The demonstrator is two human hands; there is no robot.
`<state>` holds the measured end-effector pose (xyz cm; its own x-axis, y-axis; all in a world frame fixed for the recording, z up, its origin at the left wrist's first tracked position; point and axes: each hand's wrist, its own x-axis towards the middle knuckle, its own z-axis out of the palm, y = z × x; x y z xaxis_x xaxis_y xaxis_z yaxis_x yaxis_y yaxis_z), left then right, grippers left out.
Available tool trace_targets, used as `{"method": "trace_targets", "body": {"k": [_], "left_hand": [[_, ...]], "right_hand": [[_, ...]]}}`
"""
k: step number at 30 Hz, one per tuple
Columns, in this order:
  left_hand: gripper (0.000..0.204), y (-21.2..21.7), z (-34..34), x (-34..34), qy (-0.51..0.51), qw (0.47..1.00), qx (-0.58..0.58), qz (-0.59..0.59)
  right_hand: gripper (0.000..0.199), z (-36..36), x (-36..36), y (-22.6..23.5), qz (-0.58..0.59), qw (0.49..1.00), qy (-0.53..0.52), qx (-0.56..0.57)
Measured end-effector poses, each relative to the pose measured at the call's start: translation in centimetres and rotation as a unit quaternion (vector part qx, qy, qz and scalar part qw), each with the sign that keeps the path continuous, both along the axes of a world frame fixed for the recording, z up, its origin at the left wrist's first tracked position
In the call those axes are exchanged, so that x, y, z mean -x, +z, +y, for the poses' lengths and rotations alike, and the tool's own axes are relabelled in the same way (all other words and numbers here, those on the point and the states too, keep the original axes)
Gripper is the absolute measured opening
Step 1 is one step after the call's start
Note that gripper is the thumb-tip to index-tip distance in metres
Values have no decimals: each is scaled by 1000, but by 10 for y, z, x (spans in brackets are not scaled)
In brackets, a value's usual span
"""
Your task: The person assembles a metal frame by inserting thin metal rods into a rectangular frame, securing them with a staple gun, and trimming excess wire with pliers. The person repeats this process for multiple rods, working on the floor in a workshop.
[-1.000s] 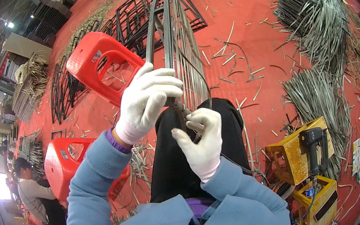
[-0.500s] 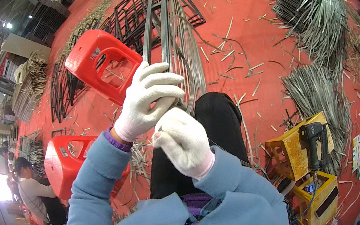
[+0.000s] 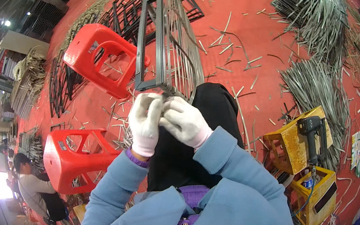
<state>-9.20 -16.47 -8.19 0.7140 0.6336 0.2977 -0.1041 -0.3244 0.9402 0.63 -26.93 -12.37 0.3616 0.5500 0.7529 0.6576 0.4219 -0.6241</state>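
Observation:
A dark metal frame (image 3: 160,51) with long grey strips (image 3: 185,55) running along its right side stretches away from my knees. Its near corner ends just above my hands. My left hand (image 3: 145,119), in a white glove, is closed with its fingers curled, pinching at a grey strip's end (image 3: 164,95) by that corner. Right beside it, my gloved right hand (image 3: 185,122) is closed too, its fingertips pressed together at the same spot. The gloves hide most of what lies between the fingers. My dark-trousered knee (image 3: 220,104) is next to the frame.
Two red plastic stools (image 3: 88,59) (image 3: 62,155) are on the left. To the right, a black power tool (image 3: 313,137) rests against yellow stools (image 3: 323,199). Bundles of grey strips (image 3: 318,91) and scattered offcuts lie on the red floor. A person (image 3: 36,189) is at the lower left.
My left hand has dropped from its raised, spread pose to the frame's near corner, fingers now curled. My right hand has moved slightly up and now meets it there.

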Motion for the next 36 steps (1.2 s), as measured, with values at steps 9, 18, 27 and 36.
{"method": "trace_targets", "body": {"k": [9, 18, 27, 36], "left_hand": [[26, -7, -3, -36, -75, 986, 147, 11], [34, -22, -5, -50, -75, 988, 120, 58], [29, -15, -31, -46, 71, 989, -127, 8], [20, -19, -35, -48, 99, 987, -124, 9]], "right_hand": [[22, -134, -7, -33, -7, 965, -213, 154], [61, -414, -100, -174, 117, 465, -598, 642], [15, -333, -94, -68, 447, 781, -313, 304], [68, -153, 15, -14, 128, 932, -175, 289]]}}
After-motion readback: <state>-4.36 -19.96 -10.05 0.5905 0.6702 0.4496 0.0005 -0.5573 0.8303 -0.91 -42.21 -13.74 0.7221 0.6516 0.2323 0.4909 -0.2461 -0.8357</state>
